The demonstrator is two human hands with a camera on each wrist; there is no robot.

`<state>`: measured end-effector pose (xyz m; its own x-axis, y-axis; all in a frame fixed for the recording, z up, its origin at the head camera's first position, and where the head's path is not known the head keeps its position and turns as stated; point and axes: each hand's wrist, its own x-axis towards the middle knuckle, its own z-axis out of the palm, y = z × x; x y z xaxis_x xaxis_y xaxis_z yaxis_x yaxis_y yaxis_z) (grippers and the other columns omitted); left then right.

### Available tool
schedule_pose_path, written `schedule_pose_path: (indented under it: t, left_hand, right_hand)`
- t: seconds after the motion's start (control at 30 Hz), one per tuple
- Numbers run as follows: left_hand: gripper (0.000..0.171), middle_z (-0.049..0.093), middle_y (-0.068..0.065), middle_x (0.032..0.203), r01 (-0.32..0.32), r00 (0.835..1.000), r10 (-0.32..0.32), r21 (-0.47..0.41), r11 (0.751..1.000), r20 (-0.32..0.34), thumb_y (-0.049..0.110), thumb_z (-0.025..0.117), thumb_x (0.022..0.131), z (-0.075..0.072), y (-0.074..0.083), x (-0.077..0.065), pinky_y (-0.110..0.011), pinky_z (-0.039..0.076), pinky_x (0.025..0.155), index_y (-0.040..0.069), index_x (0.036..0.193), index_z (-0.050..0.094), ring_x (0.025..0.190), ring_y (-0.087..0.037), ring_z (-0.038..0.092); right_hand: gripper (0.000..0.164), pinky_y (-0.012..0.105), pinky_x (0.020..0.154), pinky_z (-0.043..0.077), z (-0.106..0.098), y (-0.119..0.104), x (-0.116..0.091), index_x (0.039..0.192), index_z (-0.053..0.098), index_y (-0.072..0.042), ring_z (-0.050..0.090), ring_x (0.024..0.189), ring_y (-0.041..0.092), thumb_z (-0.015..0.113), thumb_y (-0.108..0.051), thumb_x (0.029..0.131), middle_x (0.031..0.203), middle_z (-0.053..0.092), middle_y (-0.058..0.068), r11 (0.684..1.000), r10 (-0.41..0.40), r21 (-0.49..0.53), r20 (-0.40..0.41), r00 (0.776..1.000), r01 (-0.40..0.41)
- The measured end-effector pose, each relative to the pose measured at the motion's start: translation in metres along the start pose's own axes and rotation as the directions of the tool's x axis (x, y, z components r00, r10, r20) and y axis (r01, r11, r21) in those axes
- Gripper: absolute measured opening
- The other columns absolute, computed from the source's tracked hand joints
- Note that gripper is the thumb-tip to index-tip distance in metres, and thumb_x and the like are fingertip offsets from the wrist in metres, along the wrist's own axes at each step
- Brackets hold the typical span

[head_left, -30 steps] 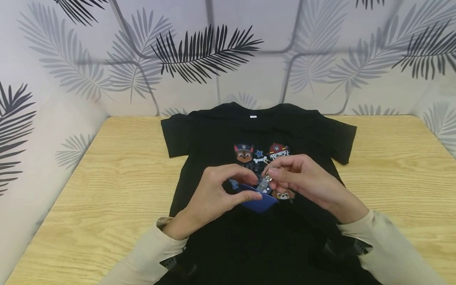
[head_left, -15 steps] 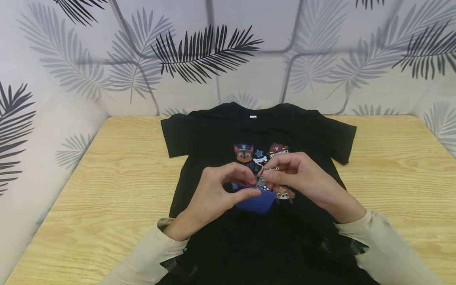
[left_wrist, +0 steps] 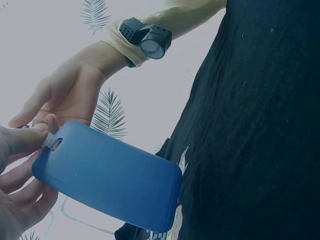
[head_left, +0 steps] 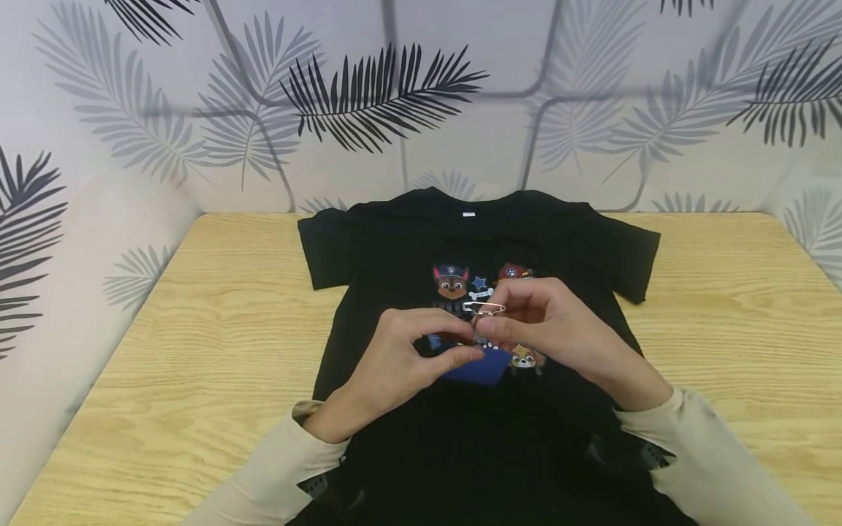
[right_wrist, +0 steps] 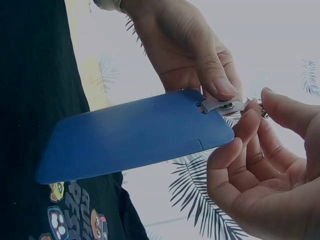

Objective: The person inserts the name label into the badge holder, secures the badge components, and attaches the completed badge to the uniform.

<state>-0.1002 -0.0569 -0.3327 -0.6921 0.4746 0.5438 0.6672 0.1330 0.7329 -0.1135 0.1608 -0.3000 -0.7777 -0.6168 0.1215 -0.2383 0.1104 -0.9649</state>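
Observation:
A blue badge holder (head_left: 479, 367) hangs from a short clear strap (right_wrist: 220, 105) with a metal snap, which passes through a slot at its top edge. At the strap's far end is an opened-out-looking safety pin (head_left: 483, 307); whether it is fastened is too small to tell. My left hand (head_left: 395, 351) pinches the strap between thumb and fingers beside the holder's slot. My right hand (head_left: 566, 340) pinches the pin end, fingertips close to the left ones. Beneath both hands lies a black T-shirt (head_left: 408, 241) with cartoon dog prints.
The shirt is spread flat on a light wooden table (head_left: 217, 307), its collar towards the back edge. Behind stands a pale wall (head_left: 421, 58) with leaf patterns. Each wrist carries a small black camera (left_wrist: 152, 45).
My right hand has moved slightly left and up, turning the pin to lie crosswise above the fingers. The badge holder has swung so more of its blue face shows. The left hand stays nearly still.

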Motion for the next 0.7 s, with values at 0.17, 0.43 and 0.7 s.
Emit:
schedule_pose_path:
  t: [0.17, 0.43, 0.7]
  left_hand:
    - [0.015, 0.073, -0.004, 0.089, -0.038, 0.999, 0.038, 0.002, 0.999, 0.002, 0.004, 0.079, 0.078, 0.0001, -0.0018, -0.0002, -0.029, 0.055, 0.078, 0.003, 0.093, 0.074, 0.085, -0.007, 0.066]
    - [0.016, 0.073, -0.005, 0.089, -0.064, 0.998, 0.064, 0.026, 0.998, 0.0, 0.004, 0.079, 0.079, -0.0003, -0.0023, 0.0005, -0.028, 0.055, 0.077, 0.002, 0.094, 0.074, 0.083, -0.007, 0.066]
    - [0.014, 0.072, -0.004, 0.087, -0.061, 0.997, 0.061, 0.012, 0.998, -0.038, 0.004, 0.079, 0.078, 0.0007, -0.0049, 0.0, -0.025, 0.054, 0.077, 0.002, 0.091, 0.074, 0.082, -0.007, 0.066]
  right_hand:
    - [0.006, 0.029, 0.037, 0.038, 0.002, -0.0019, 0.0012, 0.091, 0.065, -0.007, 0.046, 0.051, 0.013, 0.064, -0.012, 0.094, 0.072, 0.056, 0.007, 0.999, -0.022, -0.027, 0.001, 1.0, 0.022]
    - [0.004, 0.03, 0.036, 0.038, 0.0028, -0.0023, 0.0013, 0.093, 0.067, -0.007, 0.046, 0.05, 0.016, 0.065, -0.01, 0.093, 0.078, 0.058, 0.007, 0.993, -0.065, -0.1, -0.026, 0.998, 0.062]
    - [0.007, 0.031, 0.035, 0.039, 0.0027, -0.0029, 0.0007, 0.096, 0.069, -0.007, 0.046, 0.046, 0.018, 0.064, -0.012, 0.093, 0.079, 0.06, 0.007, 0.987, -0.089, -0.139, -0.062, 0.994, 0.08]
